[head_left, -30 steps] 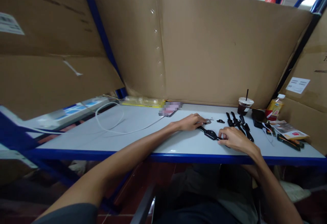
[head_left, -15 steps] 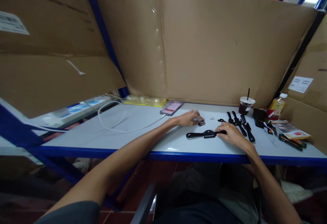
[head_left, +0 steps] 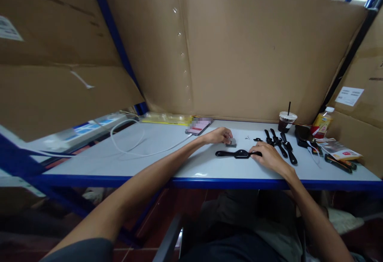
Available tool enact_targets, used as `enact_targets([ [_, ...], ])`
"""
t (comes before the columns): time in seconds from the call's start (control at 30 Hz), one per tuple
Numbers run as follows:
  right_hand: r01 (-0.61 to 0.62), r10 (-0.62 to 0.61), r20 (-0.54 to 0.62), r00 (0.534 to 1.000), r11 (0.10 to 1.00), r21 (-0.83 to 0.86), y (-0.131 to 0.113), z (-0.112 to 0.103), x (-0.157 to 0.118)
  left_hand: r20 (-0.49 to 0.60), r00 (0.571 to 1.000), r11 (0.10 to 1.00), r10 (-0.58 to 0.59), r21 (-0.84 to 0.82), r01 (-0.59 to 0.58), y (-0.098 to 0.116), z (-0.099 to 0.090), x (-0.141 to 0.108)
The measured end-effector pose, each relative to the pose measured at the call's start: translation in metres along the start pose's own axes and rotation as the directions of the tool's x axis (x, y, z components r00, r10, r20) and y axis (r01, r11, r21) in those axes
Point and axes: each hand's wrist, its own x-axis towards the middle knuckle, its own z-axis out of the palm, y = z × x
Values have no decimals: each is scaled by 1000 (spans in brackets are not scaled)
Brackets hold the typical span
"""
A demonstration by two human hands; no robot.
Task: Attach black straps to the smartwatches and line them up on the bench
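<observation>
My right hand [head_left: 265, 155] grips one handle of a black spokeshave [head_left: 241, 154]. Its other handle points left across the grey tabletop, and its middle body faces me. Just beyond it, the closed fingers of my left hand [head_left: 220, 135] hold a small grey metal blade [head_left: 231, 143] close to the table surface. Some tiny silvery parts [head_left: 247, 137] lie to the right of that blade. A small black piece [head_left: 257, 139] rests behind my right hand. Several more black spokeshaves [head_left: 279, 144] lie side by side to the right.
A phone [head_left: 198, 126] with a white cable [head_left: 161, 152] lies at the back left, near yellow-edged clear packaging [head_left: 167, 118]. On the right stand a drink cup [head_left: 287, 122] with a straw and a bottle [head_left: 323, 123], beside packets [head_left: 341, 150]. Cardboard [head_left: 233, 54] walls the back.
The spokeshave has rolled about its length in my right hand, showing a different face. My left hand has shifted slightly with the blade, which now appears flatter. The view has moved a little.
</observation>
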Motion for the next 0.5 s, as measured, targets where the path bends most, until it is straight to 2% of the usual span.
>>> enact_targets([
  [0.07,-5,5,-2,1000,1000,-7,-1,0,0,-34,999,998,9,-58,-11,5,3,-1],
  [0.17,-2,2,-4,1000,1000,-7,-3,0,0,-132,988,989,76,-115,-92,18,13,-5],
  [0.23,0,0,0,1000,1000,-11,-3,0,0,-141,982,984,126,-106,-142,26,24,-9],
  [0.3,-3,3,4,1000,1000,-23,-4,0,0,-100,979,983,177,-36,-181,34,35,-12],
  [0.37,-11,11,6,1000,999,-37,-4,0,0,-75,970,969,233,100,-225,40,43,-16],
  [0.5,-18,19,9,1000,998,-65,-7,-1,0,-123,957,939,264,259,-226,43,50,-19],
])
